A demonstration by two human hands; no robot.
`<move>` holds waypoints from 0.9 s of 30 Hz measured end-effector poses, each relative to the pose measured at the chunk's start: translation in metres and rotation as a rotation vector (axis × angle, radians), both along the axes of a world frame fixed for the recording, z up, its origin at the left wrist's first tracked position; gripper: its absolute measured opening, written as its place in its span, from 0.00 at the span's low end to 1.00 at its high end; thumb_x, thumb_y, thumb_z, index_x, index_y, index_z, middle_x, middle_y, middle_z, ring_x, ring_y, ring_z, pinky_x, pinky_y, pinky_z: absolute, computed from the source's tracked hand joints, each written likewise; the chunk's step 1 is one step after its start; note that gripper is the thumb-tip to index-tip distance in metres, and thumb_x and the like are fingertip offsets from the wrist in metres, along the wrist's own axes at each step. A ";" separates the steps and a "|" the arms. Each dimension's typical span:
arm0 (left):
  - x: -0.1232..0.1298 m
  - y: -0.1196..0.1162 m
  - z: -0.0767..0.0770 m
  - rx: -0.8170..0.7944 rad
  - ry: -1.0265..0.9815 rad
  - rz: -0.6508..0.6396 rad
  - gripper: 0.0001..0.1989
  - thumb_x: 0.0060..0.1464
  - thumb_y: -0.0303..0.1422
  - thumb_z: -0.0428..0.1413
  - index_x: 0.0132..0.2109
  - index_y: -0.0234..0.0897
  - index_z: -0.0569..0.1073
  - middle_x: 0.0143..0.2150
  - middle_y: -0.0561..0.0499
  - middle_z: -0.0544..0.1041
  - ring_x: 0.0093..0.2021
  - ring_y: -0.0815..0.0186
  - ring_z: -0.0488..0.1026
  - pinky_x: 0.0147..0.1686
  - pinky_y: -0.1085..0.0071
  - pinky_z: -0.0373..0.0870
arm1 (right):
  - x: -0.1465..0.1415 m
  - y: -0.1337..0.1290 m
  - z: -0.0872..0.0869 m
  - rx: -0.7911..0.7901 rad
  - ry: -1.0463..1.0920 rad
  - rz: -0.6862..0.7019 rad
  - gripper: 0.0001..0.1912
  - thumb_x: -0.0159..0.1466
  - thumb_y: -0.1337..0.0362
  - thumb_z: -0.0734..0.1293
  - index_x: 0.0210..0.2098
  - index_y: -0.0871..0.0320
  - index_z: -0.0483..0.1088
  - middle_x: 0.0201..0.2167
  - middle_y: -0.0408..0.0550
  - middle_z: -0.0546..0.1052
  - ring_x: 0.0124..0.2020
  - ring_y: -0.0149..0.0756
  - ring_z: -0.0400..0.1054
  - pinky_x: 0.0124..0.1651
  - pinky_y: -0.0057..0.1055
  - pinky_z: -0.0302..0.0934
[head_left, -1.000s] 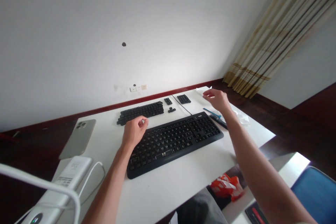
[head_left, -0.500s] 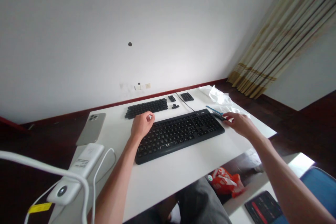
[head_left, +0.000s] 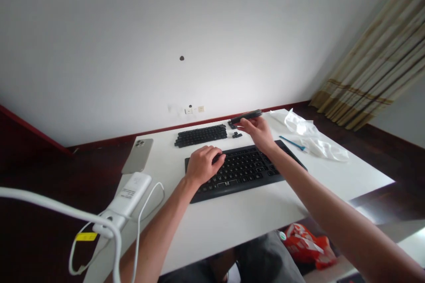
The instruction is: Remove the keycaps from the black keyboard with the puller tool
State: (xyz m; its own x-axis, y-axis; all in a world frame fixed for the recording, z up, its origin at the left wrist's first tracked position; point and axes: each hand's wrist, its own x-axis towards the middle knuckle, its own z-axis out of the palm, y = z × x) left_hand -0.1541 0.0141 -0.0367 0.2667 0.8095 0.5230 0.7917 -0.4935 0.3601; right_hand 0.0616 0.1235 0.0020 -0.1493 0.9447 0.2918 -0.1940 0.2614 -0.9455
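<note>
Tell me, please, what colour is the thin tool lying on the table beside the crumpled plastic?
The thin tool is blue, shown in the head view, right of the keyboard.

Bare forearms, grey trousers [head_left: 255, 258]

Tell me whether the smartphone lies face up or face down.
Face down: the smartphone lies flat on the white table, its camera lenses showing on top.

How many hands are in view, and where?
2. The left hand rests on the keyboard's left end; the right hand is raised above its far edge, holding a dark tool.
</note>
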 end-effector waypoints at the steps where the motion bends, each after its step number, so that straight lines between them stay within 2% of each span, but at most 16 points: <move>1: -0.001 0.000 0.000 -0.024 -0.010 0.042 0.17 0.71 0.41 0.47 0.42 0.39 0.78 0.38 0.48 0.81 0.38 0.63 0.76 0.41 0.68 0.66 | -0.015 0.004 -0.003 -0.038 0.042 0.041 0.26 0.55 0.45 0.79 0.41 0.54 0.70 0.37 0.46 0.82 0.44 0.43 0.80 0.53 0.43 0.75; 5: -0.014 0.006 -0.001 -0.134 -0.041 0.270 0.21 0.74 0.40 0.39 0.44 0.40 0.75 0.33 0.49 0.79 0.33 0.63 0.75 0.34 0.69 0.61 | -0.048 0.010 -0.023 -0.131 0.124 0.144 0.26 0.52 0.46 0.81 0.38 0.54 0.69 0.33 0.43 0.80 0.42 0.41 0.80 0.52 0.40 0.74; 8: -0.023 0.010 -0.005 -0.202 -0.082 0.315 0.22 0.74 0.43 0.37 0.48 0.41 0.73 0.32 0.51 0.79 0.31 0.63 0.75 0.33 0.69 0.58 | -0.051 0.002 -0.038 -0.174 0.117 0.188 0.25 0.53 0.48 0.81 0.38 0.54 0.70 0.32 0.43 0.80 0.40 0.41 0.80 0.50 0.40 0.75; 11: -0.025 0.012 -0.008 -0.233 -0.166 0.305 0.22 0.74 0.45 0.37 0.48 0.41 0.72 0.31 0.52 0.77 0.30 0.63 0.74 0.32 0.69 0.58 | -0.047 -0.007 -0.045 -0.222 0.102 0.214 0.26 0.54 0.49 0.81 0.43 0.54 0.71 0.34 0.44 0.81 0.40 0.42 0.81 0.48 0.39 0.75; 16: -0.024 0.012 -0.008 -0.210 -0.349 0.230 0.20 0.74 0.44 0.39 0.42 0.40 0.70 0.29 0.53 0.74 0.27 0.67 0.69 0.32 0.70 0.58 | -0.042 -0.008 -0.042 -0.225 0.067 0.265 0.25 0.56 0.50 0.80 0.44 0.57 0.71 0.37 0.48 0.82 0.40 0.43 0.81 0.47 0.39 0.75; 22: -0.017 0.011 -0.009 -0.148 -0.619 0.156 0.20 0.73 0.46 0.42 0.38 0.39 0.67 0.29 0.54 0.68 0.28 0.69 0.63 0.33 0.71 0.58 | -0.041 -0.008 -0.039 -0.180 0.084 0.329 0.22 0.57 0.53 0.80 0.43 0.58 0.74 0.36 0.48 0.83 0.41 0.40 0.80 0.54 0.43 0.74; 27: -0.010 0.012 -0.012 -0.176 -0.839 0.107 0.19 0.72 0.48 0.45 0.37 0.39 0.65 0.28 0.56 0.59 0.27 0.70 0.56 0.30 0.71 0.55 | -0.043 -0.013 -0.035 -0.193 0.082 0.322 0.23 0.55 0.52 0.81 0.42 0.58 0.73 0.35 0.47 0.83 0.40 0.41 0.80 0.59 0.48 0.72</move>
State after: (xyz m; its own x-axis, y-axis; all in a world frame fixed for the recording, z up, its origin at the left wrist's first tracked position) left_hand -0.1639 0.0259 -0.0486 -0.2340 0.8960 0.3774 0.2685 -0.3135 0.9108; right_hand 0.0190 0.1109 -0.0335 -0.4309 0.8920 0.1369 -0.3145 -0.0062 -0.9493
